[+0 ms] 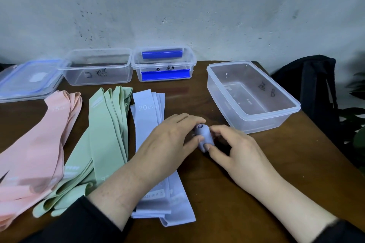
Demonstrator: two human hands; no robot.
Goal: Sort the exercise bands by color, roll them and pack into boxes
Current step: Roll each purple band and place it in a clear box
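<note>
Both hands, left [169, 140] and right [235, 148], pinch rolled blue band [204, 136] just right of blue band stack [150, 124].

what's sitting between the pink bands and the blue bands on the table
The green bands, fanned out flat between the pink bands and blue bands, seen in the head view.

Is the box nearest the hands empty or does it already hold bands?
Empty: the clear box shows only its bare bottom, no bands inside.
</note>
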